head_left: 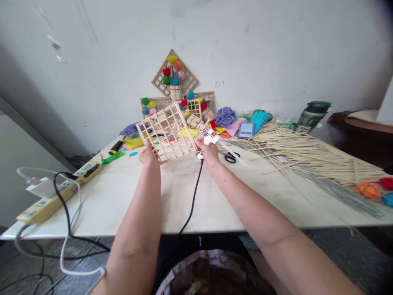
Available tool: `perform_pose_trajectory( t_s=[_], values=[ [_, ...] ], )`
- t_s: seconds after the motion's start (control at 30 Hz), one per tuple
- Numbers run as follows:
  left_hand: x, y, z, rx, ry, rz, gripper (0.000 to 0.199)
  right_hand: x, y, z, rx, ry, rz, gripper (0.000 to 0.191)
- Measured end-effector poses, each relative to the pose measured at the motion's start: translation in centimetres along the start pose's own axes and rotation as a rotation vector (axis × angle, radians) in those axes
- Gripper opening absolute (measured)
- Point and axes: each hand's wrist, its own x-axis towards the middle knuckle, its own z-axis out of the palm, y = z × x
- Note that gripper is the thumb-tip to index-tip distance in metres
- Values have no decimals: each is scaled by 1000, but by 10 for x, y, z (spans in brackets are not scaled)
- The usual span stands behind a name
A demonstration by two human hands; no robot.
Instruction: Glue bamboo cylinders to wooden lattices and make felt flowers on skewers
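A wooden stick lattice (167,133) is held up tilted above the table, its lower left edge gripped by my left hand (149,155). My right hand (208,153) is closed around a white glue gun (211,138), close to the lattice's lower right corner. A clear glue stick juts from the gun's back, and a black cord (196,192) hangs from it to the table's front edge. Whether the right fingers also touch the lattice is hard to tell. Black scissors (232,157) lie just right of my right hand.
Flower-decorated lattices (192,78) lean against the wall. Many thin sticks (307,151) cover the right side, near a dark bottle (312,116). Purple yarn (225,116) and coloured felt sit behind. A power strip (61,194) with cables and a yellow tape roll (134,140) are at left.
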Motion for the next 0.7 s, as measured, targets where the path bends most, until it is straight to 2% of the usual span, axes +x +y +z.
perform_pose_trajectory(
  t_s=[0.13,0.3,0.47,0.6,0.7],
  values=[
    [0,-2,4,-36,-80,-24,33,2,1,0,2,-40,-63,31],
    [-1,-2,5,36,-301,-68,22,9,-5,-5,15,7,-115,28],
    [-2,-1,1,128,-500,39,25,16,-15,-15,6,102,-82,21],
    [0,-1,2,128,-484,186,38,21,-19,-20,-3,177,-37,21],
    [5,-2,4,28,-459,249,44,25,-18,-22,11,180,-21,22]
  ],
)
